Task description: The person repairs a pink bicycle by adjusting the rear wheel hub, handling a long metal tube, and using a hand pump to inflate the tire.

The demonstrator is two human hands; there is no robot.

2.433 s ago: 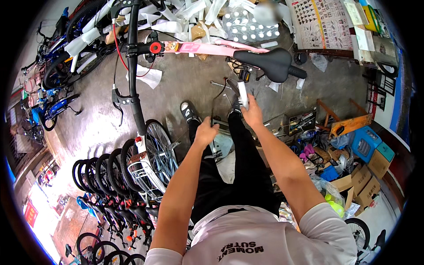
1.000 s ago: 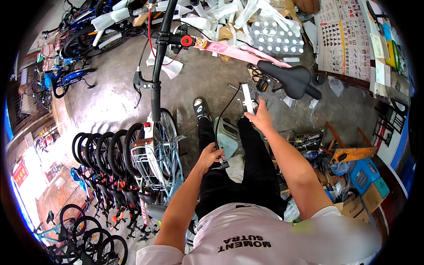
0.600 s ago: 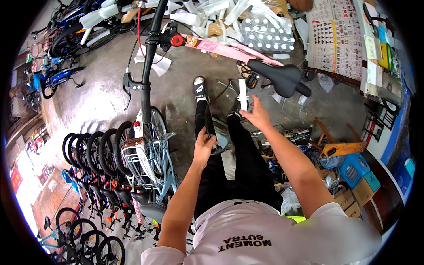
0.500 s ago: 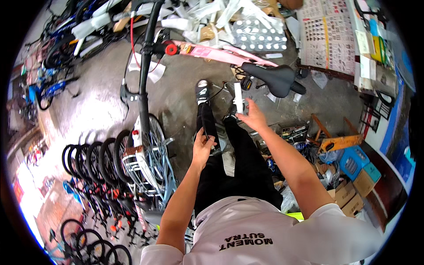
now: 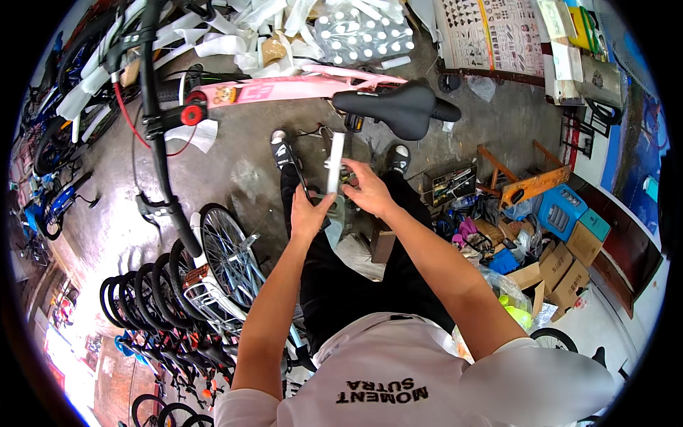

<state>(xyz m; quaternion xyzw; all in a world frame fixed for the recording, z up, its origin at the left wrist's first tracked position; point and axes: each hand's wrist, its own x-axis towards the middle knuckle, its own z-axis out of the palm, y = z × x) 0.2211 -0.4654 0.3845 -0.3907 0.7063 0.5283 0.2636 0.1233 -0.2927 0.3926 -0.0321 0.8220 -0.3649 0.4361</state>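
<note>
A white tube (image 5: 336, 158) stands between my feet, in front of my legs, with small metal parts at its side. My left hand (image 5: 310, 218) is closed around a thin black rod-like piece (image 5: 297, 169), its thumb reaching to the tube's lower end. From the other side, my right hand (image 5: 367, 189) has its fingers bent against the tube and the small parts there; the exact grip is partly hidden. Beyond my hands is a pink bicycle frame (image 5: 277, 88) with a black saddle (image 5: 398, 108) and a black handlebar (image 5: 158, 142).
To the left stand a white bicycle rack (image 5: 206, 292) and a row of black tires (image 5: 146, 292). On the right are an open toolbox (image 5: 454, 186), an orange wooden stand (image 5: 533, 186), a blue crate (image 5: 560, 210) and cardboard boxes (image 5: 562, 277). Plastic wrapping (image 5: 277, 35) lies at the back.
My right hand has gone from open beside the white tube to bent fingers against it. My left hand has come up to the tube's lower end. The view has shifted, and my right foot has moved outward.
</note>
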